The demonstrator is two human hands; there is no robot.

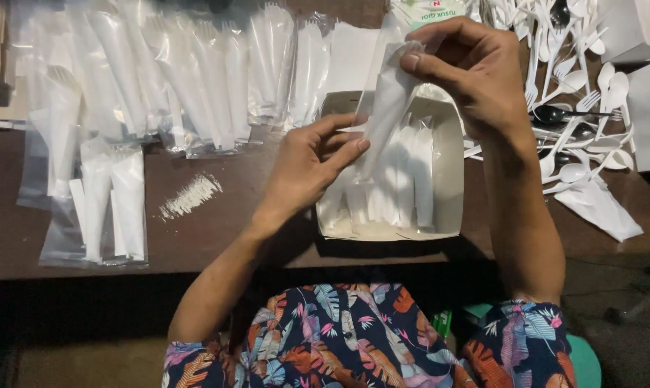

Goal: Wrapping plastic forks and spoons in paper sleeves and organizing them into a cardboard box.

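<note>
A folded white napkin (390, 97) is being held up between both hands over an open white paper box (451, 165). It is long and narrow, creased lengthwise, soft-edged and slightly translucent where the light is passing through it, and it is being kept tilted, its upper end leaning to the right. That upper end is being pinched by the right hand (476, 75), thumb and forefinger closed together on the paper near the top edge. The lower part is being clamped by the left hand (314, 162), whose thumb and fingers are pressed onto the napkin from the left side, just above the box's interior.

Inside the box, more folded white napkins (400, 179) are being kept upright in a row, leaning against one another; the held napkin is hanging in front of them, and whether it is touching them cannot be told. The box is being rested on a dark brown table (224, 237), near its front edge.

To the left and behind, many clear plastic sleeves (188, 79) packed with white cutlery and napkins are being laid out in overlapping rows, with a further packed sleeve (113, 205) lying nearer the table edge. A small heap of toothpicks (190, 195) is lying on the bare wood between that sleeve and the left hand. To the right of the box, loose white plastic forks and spoons (576, 86) are being piled, well apart from the left hand and just beside the right forearm.
</note>
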